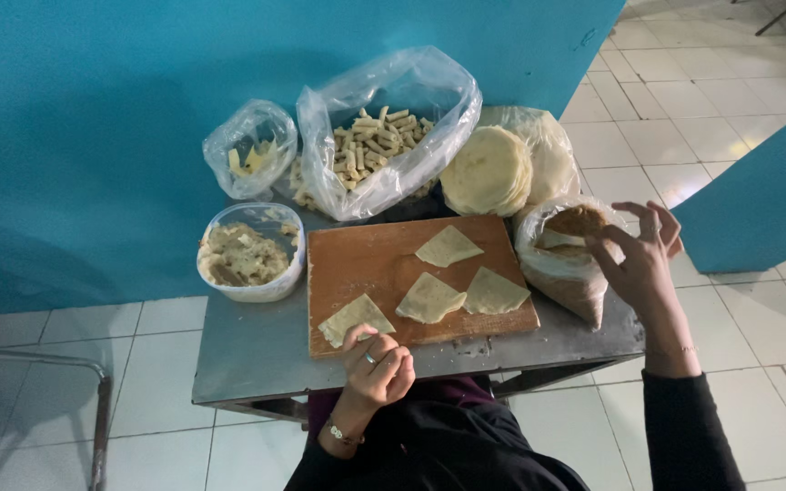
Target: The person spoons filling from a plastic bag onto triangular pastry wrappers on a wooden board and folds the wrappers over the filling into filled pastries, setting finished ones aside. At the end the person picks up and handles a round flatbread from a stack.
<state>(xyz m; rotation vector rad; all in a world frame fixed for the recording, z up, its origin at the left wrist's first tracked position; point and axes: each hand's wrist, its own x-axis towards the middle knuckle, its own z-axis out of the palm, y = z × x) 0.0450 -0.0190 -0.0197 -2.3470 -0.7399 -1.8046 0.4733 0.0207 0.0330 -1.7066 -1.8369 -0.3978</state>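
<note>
From the head view, the person sits at a small metal bench (256, 355) with a wooden board (375, 264) on it. The left hand (377, 368) rests at the board's near edge, fingers curled loosely inward, thumb and fingertips touching the corner of the nearest wrap (355, 317), a folded triangle of pale dough. I cannot tell whether it pinches the wrap or only lies against it. Three more folded wraps lie just beyond that hand, further up the board.

The right hand (640, 259) is out to the side, fingers spread and half bent, hovering at the mouth of a clear bag (564, 268) of brown crumbs (578, 221). It looks to be holding nothing, though its fingertips are close to the crumbs and may be touching them.

Beyond the left hand and a little outward sits a round tub (249, 253) of lumpy pale filling. Further off, against the blue wall (93, 118), are a small bag (249, 150) with yellow pieces, a large bag (384, 136) of short beige sticks, and a stack (487, 170) of round flat sheets lying on plastic.

The wraps look thin, soft and light, and likely to sag, tear or spill open if lifted by one corner. I would judge the safer hold to be under the folded middle, with flat fingers beneath and the thumb lightly on top. The crumbs are loose and dry and will scatter easily.
</note>
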